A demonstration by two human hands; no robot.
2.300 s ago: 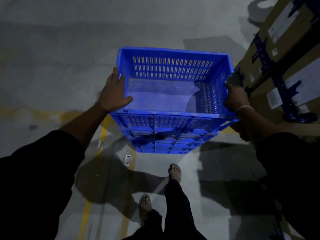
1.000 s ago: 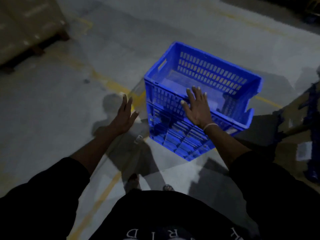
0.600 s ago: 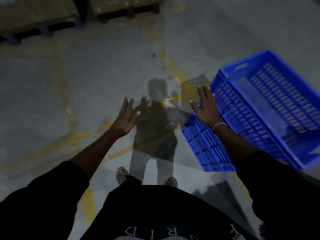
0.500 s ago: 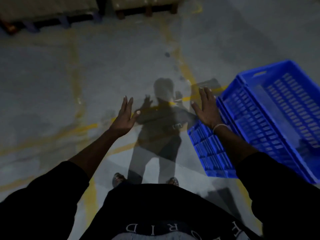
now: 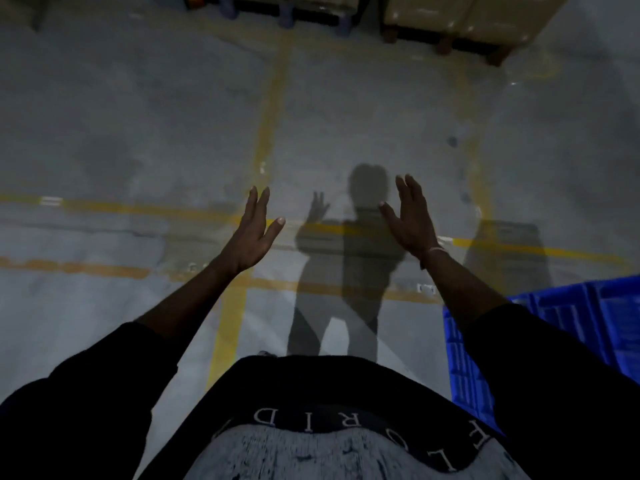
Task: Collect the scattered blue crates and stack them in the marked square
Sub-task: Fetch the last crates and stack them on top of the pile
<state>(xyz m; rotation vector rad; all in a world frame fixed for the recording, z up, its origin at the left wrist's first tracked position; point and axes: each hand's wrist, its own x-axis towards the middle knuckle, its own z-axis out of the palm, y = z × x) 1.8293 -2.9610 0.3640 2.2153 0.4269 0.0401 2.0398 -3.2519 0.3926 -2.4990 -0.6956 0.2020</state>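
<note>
The stack of blue crates [image 5: 588, 327] stands on the floor at the right edge, mostly cut off by the frame and partly behind my right sleeve. My left hand [image 5: 251, 233] is held out over the floor with fingers spread and nothing in it. My right hand [image 5: 410, 220] is also raised, fingers apart and empty, well clear of the crates. Yellow floor lines [image 5: 266, 140] cross the grey concrete beneath and ahead of my hands.
Wrapped pallet loads [image 5: 464, 15] on wooden feet stand along the far edge of the floor, with another pallet [image 5: 287, 5] to their left. My shadow [image 5: 349, 258] falls on the concrete between my hands.
I set the crate down on the stack and let go. My view has since turned left, so the stack slid to the right edge and my right hand came off it.
</note>
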